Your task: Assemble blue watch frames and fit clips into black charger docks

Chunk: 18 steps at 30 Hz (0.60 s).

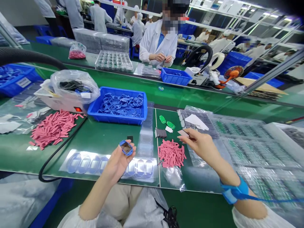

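My left hand (120, 161) is closed on a small blue frame (126, 147) with a dark insert, held above the green table near its front edge. My right hand (199, 142) pinches a small thin grey piece (183, 132) beside a stack of dark parts (161, 132). A pile of pink strips (171, 154) lies between my hands. A blue strap (234, 190) circles my right wrist.
A blue bin (118, 118) of blue frames stands ahead. A larger heap of pink strips (53, 127) lies left, by a white box (59, 103) under a plastic bag. Clear trays (249, 142) fill the right. A person in a white coat (158, 41) works across the belt.
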Each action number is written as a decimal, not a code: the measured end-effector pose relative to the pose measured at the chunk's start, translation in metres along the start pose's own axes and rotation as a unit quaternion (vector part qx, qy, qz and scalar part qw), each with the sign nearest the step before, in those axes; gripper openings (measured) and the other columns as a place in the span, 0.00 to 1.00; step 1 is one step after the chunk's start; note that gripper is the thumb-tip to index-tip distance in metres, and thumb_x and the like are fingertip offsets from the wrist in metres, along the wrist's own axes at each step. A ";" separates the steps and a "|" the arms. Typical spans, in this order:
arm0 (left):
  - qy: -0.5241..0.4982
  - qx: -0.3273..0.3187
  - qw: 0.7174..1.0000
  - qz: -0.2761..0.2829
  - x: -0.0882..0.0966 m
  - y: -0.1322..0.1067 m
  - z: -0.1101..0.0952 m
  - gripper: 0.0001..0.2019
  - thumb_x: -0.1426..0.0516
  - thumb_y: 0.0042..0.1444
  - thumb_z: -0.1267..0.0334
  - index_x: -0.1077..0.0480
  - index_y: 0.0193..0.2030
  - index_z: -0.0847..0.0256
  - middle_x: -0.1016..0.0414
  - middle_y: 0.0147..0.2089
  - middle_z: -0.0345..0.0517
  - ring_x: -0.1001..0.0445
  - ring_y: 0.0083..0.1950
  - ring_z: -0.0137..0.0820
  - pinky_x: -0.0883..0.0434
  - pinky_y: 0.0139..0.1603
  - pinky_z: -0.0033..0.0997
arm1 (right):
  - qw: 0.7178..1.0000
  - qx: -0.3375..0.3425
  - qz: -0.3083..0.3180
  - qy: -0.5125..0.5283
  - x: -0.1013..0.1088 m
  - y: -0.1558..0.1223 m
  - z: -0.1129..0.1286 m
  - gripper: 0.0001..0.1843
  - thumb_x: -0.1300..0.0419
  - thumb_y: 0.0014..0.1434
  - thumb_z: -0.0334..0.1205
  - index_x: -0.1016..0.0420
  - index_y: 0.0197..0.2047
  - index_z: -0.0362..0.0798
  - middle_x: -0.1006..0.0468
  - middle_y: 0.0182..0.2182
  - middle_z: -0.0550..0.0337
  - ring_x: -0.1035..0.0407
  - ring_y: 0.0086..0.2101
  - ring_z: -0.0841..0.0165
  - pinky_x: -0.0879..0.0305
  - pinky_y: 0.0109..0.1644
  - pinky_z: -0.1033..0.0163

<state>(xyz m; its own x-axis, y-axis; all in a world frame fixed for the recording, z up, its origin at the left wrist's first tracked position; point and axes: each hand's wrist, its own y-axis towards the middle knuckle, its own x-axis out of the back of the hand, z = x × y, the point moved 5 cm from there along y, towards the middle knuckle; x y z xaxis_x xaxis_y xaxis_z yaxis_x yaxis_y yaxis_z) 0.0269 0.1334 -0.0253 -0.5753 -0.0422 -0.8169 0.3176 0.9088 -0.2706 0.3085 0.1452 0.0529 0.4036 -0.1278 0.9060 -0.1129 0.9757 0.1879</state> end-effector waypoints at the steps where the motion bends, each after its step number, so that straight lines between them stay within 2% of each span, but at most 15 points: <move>1: 0.005 0.000 1.000 0.003 -0.001 0.000 0.000 0.14 0.38 0.48 0.58 0.25 0.41 0.61 0.21 0.39 0.44 0.23 0.41 0.30 0.26 0.43 0.25 | 1.000 -0.001 0.005 0.026 0.004 -0.004 0.007 0.15 0.47 0.59 0.50 0.28 0.37 0.48 0.24 0.21 0.61 0.29 0.23 0.67 0.37 0.25 0.66; 4: 0.020 0.005 1.000 0.015 -0.010 -0.005 0.000 0.14 0.38 0.49 0.58 0.25 0.41 0.62 0.21 0.40 0.47 0.24 0.43 0.33 0.27 0.44 0.26 | 0.990 0.013 0.064 0.125 0.009 -0.011 0.036 0.13 0.43 0.57 0.49 0.29 0.30 0.49 0.24 0.22 0.63 0.31 0.22 0.71 0.37 0.25 0.68; 6: 0.048 0.024 0.998 0.041 -0.024 -0.012 0.000 0.16 0.39 0.50 0.56 0.25 0.42 0.63 0.23 0.46 0.51 0.27 0.50 0.38 0.29 0.49 0.30 | 0.980 0.033 0.123 0.154 0.010 -0.013 0.058 0.11 0.41 0.56 0.46 0.27 0.27 0.49 0.24 0.22 0.64 0.32 0.21 0.73 0.37 0.25 0.69; 8: 0.101 0.070 0.988 0.091 -0.044 -0.021 0.004 0.21 0.40 0.49 0.53 0.26 0.47 0.63 0.28 0.54 0.54 0.33 0.58 0.41 0.35 0.56 0.34 | 0.969 0.070 0.191 0.141 0.010 -0.014 0.079 0.07 0.39 0.54 0.41 0.26 0.27 0.49 0.25 0.21 0.65 0.33 0.21 0.73 0.39 0.25 0.69; 10: 0.159 0.130 0.966 0.155 -0.063 -0.033 0.012 0.24 0.39 0.47 0.50 0.27 0.48 0.62 0.32 0.58 0.55 0.36 0.60 0.43 0.40 0.59 0.36 | 0.954 0.125 0.256 0.098 0.011 -0.015 0.100 0.05 0.38 0.52 0.35 0.26 0.25 0.49 0.25 0.22 0.66 0.33 0.23 0.73 0.40 0.26 0.69; 12: 0.197 0.179 0.940 0.214 -0.076 -0.044 0.022 0.22 0.39 0.46 0.49 0.25 0.44 0.61 0.30 0.56 0.54 0.33 0.56 0.42 0.40 0.57 0.37 | 0.933 0.173 0.311 0.053 0.011 -0.014 0.118 0.06 0.37 0.49 0.29 0.26 0.23 0.48 0.26 0.21 0.66 0.33 0.24 0.73 0.42 0.25 0.69; 14: 0.210 0.201 0.924 0.249 -0.081 -0.052 0.032 0.21 0.39 0.46 0.47 0.23 0.40 0.61 0.27 0.50 0.52 0.30 0.50 0.38 0.38 0.53 0.35 | 0.906 0.204 0.370 0.032 0.009 -0.014 0.133 0.08 0.36 0.47 0.27 0.26 0.22 0.48 0.28 0.18 0.67 0.35 0.21 0.75 0.46 0.22 0.70; 16: 0.201 0.212 0.923 0.252 -0.080 -0.058 0.039 0.21 0.38 0.44 0.47 0.23 0.39 0.61 0.25 0.43 0.49 0.30 0.44 0.34 0.37 0.46 0.30 | 0.876 0.225 0.425 0.024 0.006 -0.013 0.144 0.08 0.35 0.46 0.28 0.27 0.21 0.49 0.33 0.15 0.70 0.39 0.17 0.76 0.51 0.18 0.70; 18: 0.170 0.216 0.933 0.233 -0.075 -0.063 0.043 0.20 0.37 0.42 0.48 0.23 0.38 0.61 0.26 0.38 0.46 0.31 0.39 0.30 0.37 0.41 0.26 | 0.865 0.233 0.444 0.013 0.005 -0.012 0.149 0.08 0.33 0.45 0.29 0.28 0.21 0.48 0.35 0.14 0.71 0.41 0.17 0.77 0.54 0.17 0.70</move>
<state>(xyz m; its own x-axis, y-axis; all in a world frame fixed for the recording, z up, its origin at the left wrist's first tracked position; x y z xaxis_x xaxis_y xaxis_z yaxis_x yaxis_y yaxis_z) 0.0828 0.0615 0.0305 -0.4809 0.5167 -0.7084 0.8252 0.5398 -0.1664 0.1764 0.1063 0.1118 -0.0103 0.6446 0.7644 -0.7399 0.5093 -0.4394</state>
